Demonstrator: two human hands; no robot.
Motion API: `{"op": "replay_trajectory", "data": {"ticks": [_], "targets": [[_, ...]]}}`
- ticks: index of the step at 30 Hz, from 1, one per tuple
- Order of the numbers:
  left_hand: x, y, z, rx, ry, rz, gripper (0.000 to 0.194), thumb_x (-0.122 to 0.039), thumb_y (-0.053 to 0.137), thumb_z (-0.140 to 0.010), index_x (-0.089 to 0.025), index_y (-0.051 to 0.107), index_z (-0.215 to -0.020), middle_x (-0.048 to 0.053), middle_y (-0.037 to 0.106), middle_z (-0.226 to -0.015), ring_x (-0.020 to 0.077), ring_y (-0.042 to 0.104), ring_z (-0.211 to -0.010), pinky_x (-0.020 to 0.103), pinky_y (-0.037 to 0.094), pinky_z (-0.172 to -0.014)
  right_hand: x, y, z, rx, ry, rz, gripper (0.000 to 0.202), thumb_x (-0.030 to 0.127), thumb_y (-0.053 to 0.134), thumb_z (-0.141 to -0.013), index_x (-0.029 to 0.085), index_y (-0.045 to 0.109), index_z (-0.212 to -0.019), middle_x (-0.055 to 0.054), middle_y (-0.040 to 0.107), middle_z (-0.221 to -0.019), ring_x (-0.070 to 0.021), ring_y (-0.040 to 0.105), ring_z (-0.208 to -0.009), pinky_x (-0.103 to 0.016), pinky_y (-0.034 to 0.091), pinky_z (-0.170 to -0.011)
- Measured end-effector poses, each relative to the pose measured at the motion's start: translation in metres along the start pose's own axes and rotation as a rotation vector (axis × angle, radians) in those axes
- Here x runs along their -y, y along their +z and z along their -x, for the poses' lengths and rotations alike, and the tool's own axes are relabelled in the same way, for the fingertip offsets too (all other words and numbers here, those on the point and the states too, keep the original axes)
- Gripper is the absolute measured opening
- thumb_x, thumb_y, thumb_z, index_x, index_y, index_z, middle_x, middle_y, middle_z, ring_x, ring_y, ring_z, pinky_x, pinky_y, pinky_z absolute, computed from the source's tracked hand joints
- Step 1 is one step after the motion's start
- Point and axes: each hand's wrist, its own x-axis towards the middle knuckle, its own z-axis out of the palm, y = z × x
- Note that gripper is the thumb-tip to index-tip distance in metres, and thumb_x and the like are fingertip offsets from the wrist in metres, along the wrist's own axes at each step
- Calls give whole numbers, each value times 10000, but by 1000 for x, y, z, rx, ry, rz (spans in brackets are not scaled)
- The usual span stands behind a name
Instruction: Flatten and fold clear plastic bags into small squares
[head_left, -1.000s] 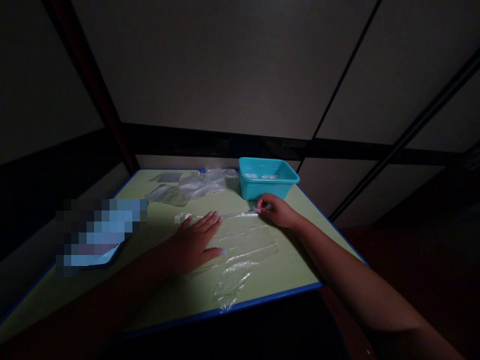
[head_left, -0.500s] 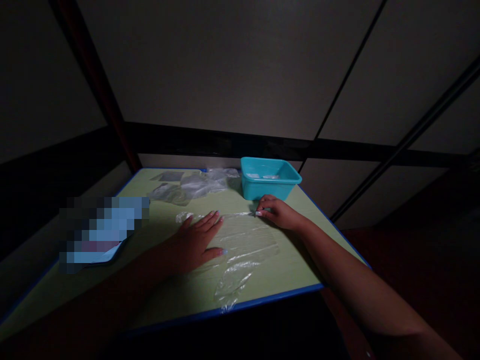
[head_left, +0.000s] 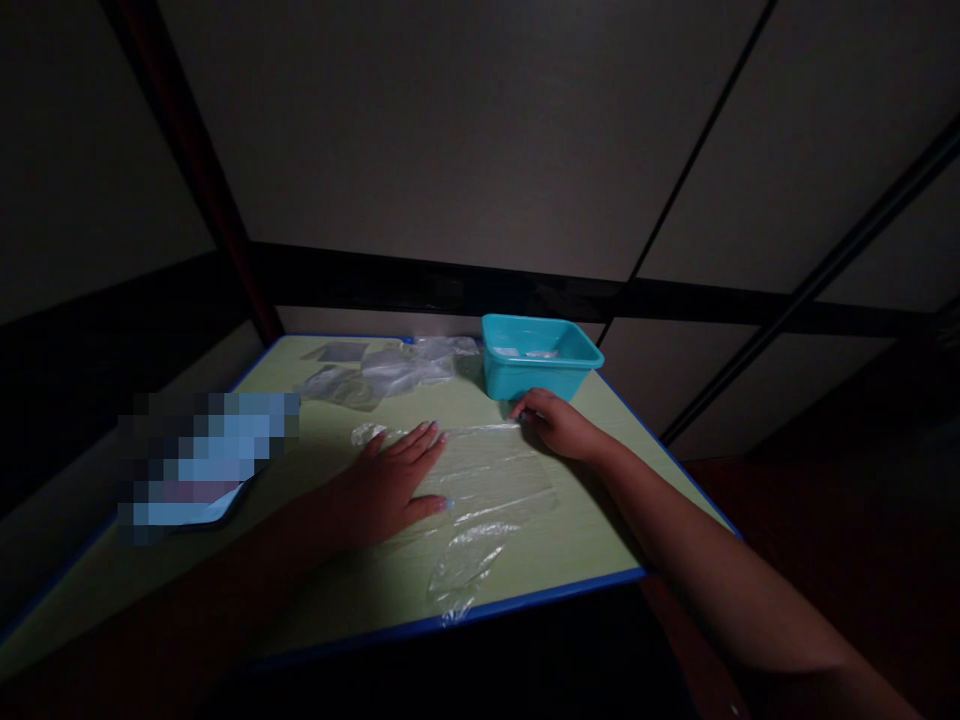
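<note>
A clear, thin plastic bag [head_left: 499, 485] lies spread and wrinkled on the table, its near end reaching the front edge. My left hand [head_left: 397, 480] rests flat on the bag's left part, fingers stretched and apart. At the bag's far right corner, my right hand [head_left: 551, 422] has its fingers curled in a pinch on the edge of the film. The fingertips are partly hidden and dim. Just behind that hand stands a turquoise plastic basket [head_left: 536, 378] with some pale pieces inside.
More crumpled clear plastic bags [head_left: 401, 368] lie along the back of the table. On the left is a blurred-out, bluish flat object [head_left: 217, 465]. The pale green table [head_left: 585, 545] has a blue edge [head_left: 555, 597] and stands against a panelled wall [head_left: 450, 150].
The fingers of my right hand have shifted slightly and curled more at the bag's corner. My left hand and the bag have stayed in place.
</note>
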Motion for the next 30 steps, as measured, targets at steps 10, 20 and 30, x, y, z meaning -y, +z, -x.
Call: {"op": "replay_trajectory", "data": {"ticks": [10, 20, 30], "targets": [[3, 4, 0, -17, 16, 13, 680, -532, 368, -899, -172, 257, -1465, 157, 163, -1525, 316, 190, -1404, 581, 174, -1092, 1, -2, 1, 9, -13, -9, 303, -27, 444, -739, 174, 639, -855, -72, 628, -891, -201, 552, -894, -347, 412, -827], [2, 2, 1, -9, 6, -7, 688, -545, 380, -891, -186, 255, -1465, 141, 172, -1531, 307, 201, -1405, 555, 198, -1092, 3, -2, 0, 39, -19, 18, 283, -5, 440, -778, 174, 653, -833, -81, 622, -868, -202, 549, -869, -334, 413, -810], [-1, -1, 2, 31, -17, 26, 715, -525, 403, -889, -157, 224, -1475, 149, 128, -1530, 292, 156, -1415, 566, 179, -1099, 4, -3, 2, 71, -16, 30, 296, -3, 441, -798, 181, 670, -833, -81, 627, -864, -204, 551, -886, -333, 413, -824]]}}
